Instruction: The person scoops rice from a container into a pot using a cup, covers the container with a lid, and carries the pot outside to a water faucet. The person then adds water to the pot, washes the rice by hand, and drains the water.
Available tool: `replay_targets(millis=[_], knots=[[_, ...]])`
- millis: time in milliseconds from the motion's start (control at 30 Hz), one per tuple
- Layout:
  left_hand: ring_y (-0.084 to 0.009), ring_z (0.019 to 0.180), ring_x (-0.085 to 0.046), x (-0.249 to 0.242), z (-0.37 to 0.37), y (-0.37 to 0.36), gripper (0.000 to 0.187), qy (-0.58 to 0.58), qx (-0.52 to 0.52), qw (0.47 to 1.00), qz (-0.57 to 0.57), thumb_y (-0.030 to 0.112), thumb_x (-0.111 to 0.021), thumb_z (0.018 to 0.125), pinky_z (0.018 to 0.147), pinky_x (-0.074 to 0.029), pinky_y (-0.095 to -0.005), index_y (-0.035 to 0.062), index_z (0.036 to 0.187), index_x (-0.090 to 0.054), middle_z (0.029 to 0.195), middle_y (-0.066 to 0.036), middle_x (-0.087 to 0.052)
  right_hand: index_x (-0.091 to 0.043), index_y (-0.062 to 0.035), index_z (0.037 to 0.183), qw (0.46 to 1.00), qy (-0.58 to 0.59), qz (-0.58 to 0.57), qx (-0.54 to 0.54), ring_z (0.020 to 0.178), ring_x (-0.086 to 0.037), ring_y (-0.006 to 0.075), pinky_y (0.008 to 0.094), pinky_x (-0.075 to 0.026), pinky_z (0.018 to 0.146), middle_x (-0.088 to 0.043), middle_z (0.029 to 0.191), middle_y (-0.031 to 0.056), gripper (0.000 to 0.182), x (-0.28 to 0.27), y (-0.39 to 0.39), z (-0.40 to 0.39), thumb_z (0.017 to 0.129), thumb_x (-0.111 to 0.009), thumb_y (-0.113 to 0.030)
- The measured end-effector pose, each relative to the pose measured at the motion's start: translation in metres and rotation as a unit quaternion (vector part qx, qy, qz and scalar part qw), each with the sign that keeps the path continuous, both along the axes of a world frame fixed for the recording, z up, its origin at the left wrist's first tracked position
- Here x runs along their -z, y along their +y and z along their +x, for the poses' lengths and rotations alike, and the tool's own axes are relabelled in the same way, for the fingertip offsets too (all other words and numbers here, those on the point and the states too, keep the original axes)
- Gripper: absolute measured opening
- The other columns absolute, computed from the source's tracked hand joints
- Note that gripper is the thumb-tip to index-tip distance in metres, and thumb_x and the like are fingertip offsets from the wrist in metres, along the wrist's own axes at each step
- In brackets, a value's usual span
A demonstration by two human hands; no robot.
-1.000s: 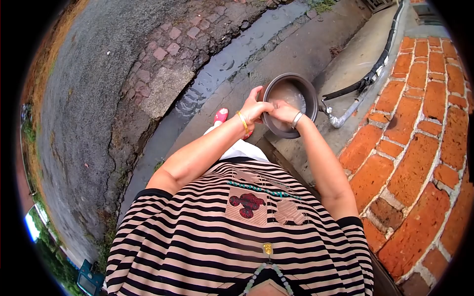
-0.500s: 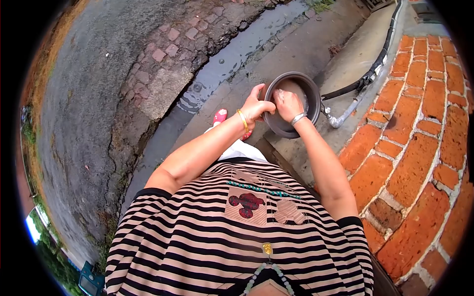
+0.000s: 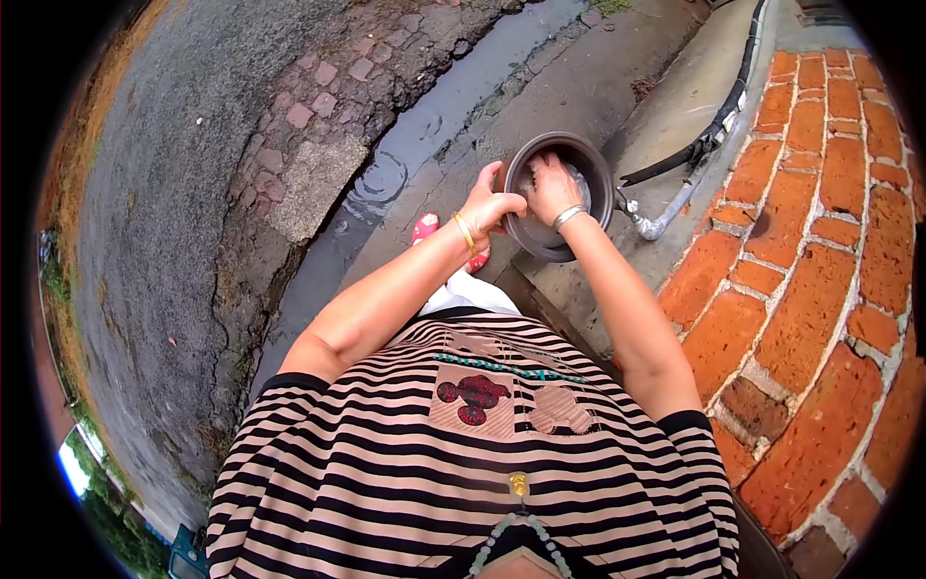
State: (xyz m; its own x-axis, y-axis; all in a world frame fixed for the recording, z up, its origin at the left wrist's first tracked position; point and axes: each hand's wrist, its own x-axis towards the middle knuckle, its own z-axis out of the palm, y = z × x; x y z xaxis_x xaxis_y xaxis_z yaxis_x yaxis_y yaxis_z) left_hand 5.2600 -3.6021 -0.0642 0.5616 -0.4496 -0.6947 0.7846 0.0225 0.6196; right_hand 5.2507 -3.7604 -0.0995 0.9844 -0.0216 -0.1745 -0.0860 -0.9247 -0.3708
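Observation:
A round dark pot (image 3: 606, 183) is held in front of my body, its opening facing up and tilted. My left hand (image 3: 490, 204), with a yellow bracelet at the wrist, grips the pot's left rim, thumb over the edge. Inside the pot is my right hand (image 3: 553, 189), a silver bracelet on its wrist. Its fingers point down against the inner wall, slightly apart, and nothing shows in them. Some water or a wet, shiny surface lies at the pot's bottom, partly hidden by that hand.
A water-filled gutter (image 3: 424, 125) runs diagonally beyond my feet. At the right stands a brick wall (image 3: 810, 261), with a metal pipe and tap (image 3: 656, 224) and a black hose (image 3: 709, 143) beside the pot. Grey pavement (image 3: 183, 193) spreads at the left.
The pot and both hands have shifted slightly left and up in view. The pot is tilted more, and my right hand has opened from a closer bunch against its inside.

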Motion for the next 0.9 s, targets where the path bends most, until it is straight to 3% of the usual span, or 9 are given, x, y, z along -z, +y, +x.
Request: replay_targets(millis=[100, 233, 333, 433, 567, 600, 700, 767, 900], knots=[[-0.0164, 0.067, -0.057, 0.009, 0.000, 0.000, 0.092, -0.002, -0.026, 1.000, -0.005, 0.008, -0.065, 0.056, 0.056, -0.043, -0.0344, 0.0153, 0.138, -0.024, 0.083, -0.005, -0.059, -0.056, -0.0041, 0.109, 0.990, 0.060, 0.119, -0.055, 0.104, -0.053, 0.0381, 0.0435, -0.046, 0.086, -0.057, 0.108, 0.0212, 0.041, -0.001, 0.008, -0.001, 0.071, -0.063, -0.017], [-0.0171, 0.073, -0.057, 0.015, -0.001, 0.005, 0.089, -0.005, -0.043, 0.999, -0.007, 0.008, -0.063, 0.058, 0.061, -0.044, -0.0365, 0.0164, 0.138, -0.025, 0.089, -0.006, -0.058, -0.062, -0.0044, 0.100, 0.954, 0.198, 0.213, -0.074, 0.093, -0.059, 0.0379, 0.0431, -0.046, 0.084, -0.063, 0.095, 0.0218, 0.032, -0.007, 0.014, -0.008, 0.077, -0.061, -0.026], [-0.0166, 0.083, -0.057, 0.006, 0.000, 0.014, 0.083, 0.005, -0.009, 1.000, -0.002, 0.007, -0.061, 0.060, 0.068, -0.045, -0.0393, 0.0184, 0.136, -0.029, 0.094, -0.007, -0.055, -0.063, -0.0033, 0.091, 0.943, 0.217, 0.207, -0.142, 0.086, -0.061, 0.0365, 0.0417, -0.048, 0.074, -0.064, 0.087, 0.0209, 0.022, -0.022, 0.004, -0.008, 0.083, -0.054, -0.021], [-0.0158, 0.069, -0.058, 0.002, 0.004, 0.015, 0.091, -0.003, -0.022, 1.000, -0.006, 0.006, -0.064, 0.059, 0.060, -0.045, -0.0381, 0.0161, 0.139, -0.023, 0.082, -0.005, -0.059, -0.065, -0.0038, 0.090, 0.970, 0.152, 0.171, -0.085, 0.086, -0.060, 0.0379, 0.0435, -0.048, 0.074, -0.064, 0.089, 0.0211, 0.024, -0.017, -0.003, 0.000, 0.085, -0.054, -0.024], [-0.0158, 0.069, -0.058, -0.001, 0.006, 0.013, 0.091, -0.009, -0.026, 1.000, -0.013, 0.006, -0.064, 0.059, 0.059, -0.044, -0.0379, 0.0161, 0.139, -0.023, 0.079, -0.004, -0.059, -0.065, -0.0027, 0.085, 0.995, 0.072, -0.011, -0.072, 0.078, -0.062, 0.0363, 0.0445, -0.048, 0.066, -0.064, 0.082, 0.0196, 0.033, -0.038, 0.000, 0.012, 0.089, -0.051, -0.032], [-0.0158, 0.069, -0.058, -0.002, 0.006, 0.013, 0.091, -0.010, -0.025, 1.000, -0.012, 0.006, -0.064, 0.059, 0.059, -0.044, -0.0379, 0.0162, 0.139, -0.023, 0.078, -0.004, -0.059, -0.065, -0.0050, 0.082, 0.993, 0.099, -0.034, -0.050, 0.081, -0.061, 0.0335, 0.0433, -0.047, 0.070, -0.064, 0.082, 0.0179, 0.032, -0.049, 0.006, 0.015, 0.087, -0.051, -0.033], [-0.0168, 0.076, -0.057, -0.007, 0.003, 0.014, 0.086, -0.011, -0.010, 1.000, 0.000, 0.008, -0.063, 0.060, 0.066, -0.043, -0.0390, 0.0177, 0.137, -0.027, 0.088, -0.006, -0.056, -0.065, -0.0076, 0.081, 0.975, -0.149, -0.040, -0.159, 0.087, -0.058, 0.0301, 0.0417, -0.044, 0.078, -0.063, 0.085, 0.0146, 0.025, -0.030, 0.004, 0.015, 0.083, -0.054, -0.030], [-0.0172, 0.079, -0.056, -0.008, 0.003, 0.013, 0.086, -0.010, -0.005, 1.000, 0.001, 0.008, -0.062, 0.060, 0.068, -0.043, -0.0400, 0.0183, 0.138, -0.027, 0.091, -0.007, -0.055, -0.063, -0.0099, 0.090, 0.967, -0.105, -0.105, -0.207, 0.093, -0.054, 0.0283, 0.0414, -0.042, 0.082, -0.060, 0.092, 0.0117, 0.019, -0.024, 0.003, 0.017, 0.077, -0.056, -0.023], [-0.0169, 0.078, -0.057, -0.010, 0.003, 0.011, 0.088, -0.013, -0.019, 1.000, 0.009, 0.006, -0.063, 0.060, 0.067, -0.044, -0.0414, 0.0173, 0.139, -0.026, 0.089, -0.006, -0.055, -0.061, -0.0108, 0.095, 0.981, -0.048, -0.129, -0.135, 0.093, -0.054, 0.0304, 0.0420, -0.045, 0.079, -0.058, 0.098, 0.0122, 0.021, -0.005, -0.001, 0.012, 0.076, -0.057, -0.019]])
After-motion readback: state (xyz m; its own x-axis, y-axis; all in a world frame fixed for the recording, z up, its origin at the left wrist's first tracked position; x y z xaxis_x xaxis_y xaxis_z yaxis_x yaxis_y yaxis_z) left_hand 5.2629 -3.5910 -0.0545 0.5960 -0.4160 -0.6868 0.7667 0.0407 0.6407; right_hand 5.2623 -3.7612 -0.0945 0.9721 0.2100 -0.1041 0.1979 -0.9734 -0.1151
